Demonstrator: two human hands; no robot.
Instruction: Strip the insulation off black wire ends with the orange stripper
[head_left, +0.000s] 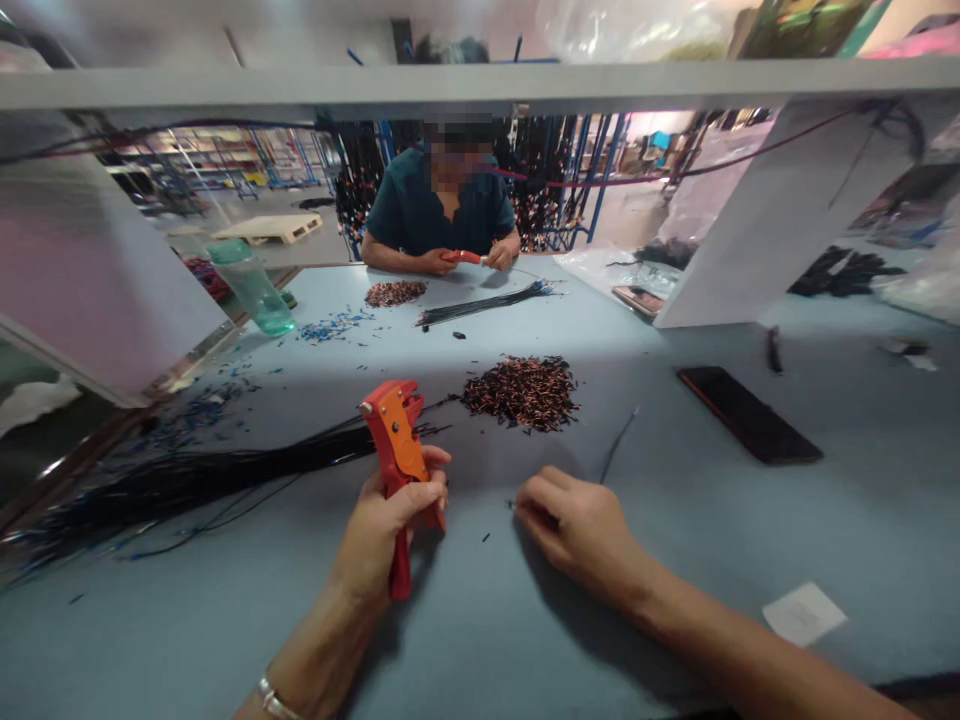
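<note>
My left hand (375, 530) is wrapped round the handles of a red and orange wire stripper (405, 450), its jaws pointing up and away from me. To the right, my right hand (577, 520) is closed in a pinch low over the table. A short dark wire (619, 445) sticks out behind its fingers, with a bluish tip; the other end shows faintly at the fingertips. Beyond both hands lies a pile of small black and copper-coloured pieces (521, 392). A long bundle of black wires (217, 480) stretches leftward from beside the stripper.
Across the table (465, 640), a person (442, 215) holds a red tool. Near them lie a copper-coloured heap (396, 293) and a wire bundle (487, 303). A green bottle (255, 290) stands left; a black phone (750, 415) lies right. A shelf (480, 88) spans overhead.
</note>
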